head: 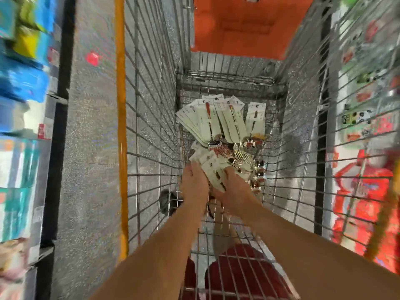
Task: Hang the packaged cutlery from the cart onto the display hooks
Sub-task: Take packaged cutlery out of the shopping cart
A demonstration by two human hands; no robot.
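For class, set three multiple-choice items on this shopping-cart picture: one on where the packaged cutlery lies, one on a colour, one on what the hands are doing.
1. The packaged cutlery lies
A. on the cart floor
B. on a shelf
C. on hooks

2. The cart's far panel is
A. blue
B. orange
C. black

3. Both hands are
A. idle
B. on the cart handle
C. on cutlery cards

Key: 1 A, cards fan across the wire bottom; 2 B, its surface is orange; 3 C, left hand and right hand grasp cards.

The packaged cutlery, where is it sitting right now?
In the head view the packaged cutlery lies fanned out on the bottom of the wire cart, centre frame. The left hand and right hand reach the nearest packs.
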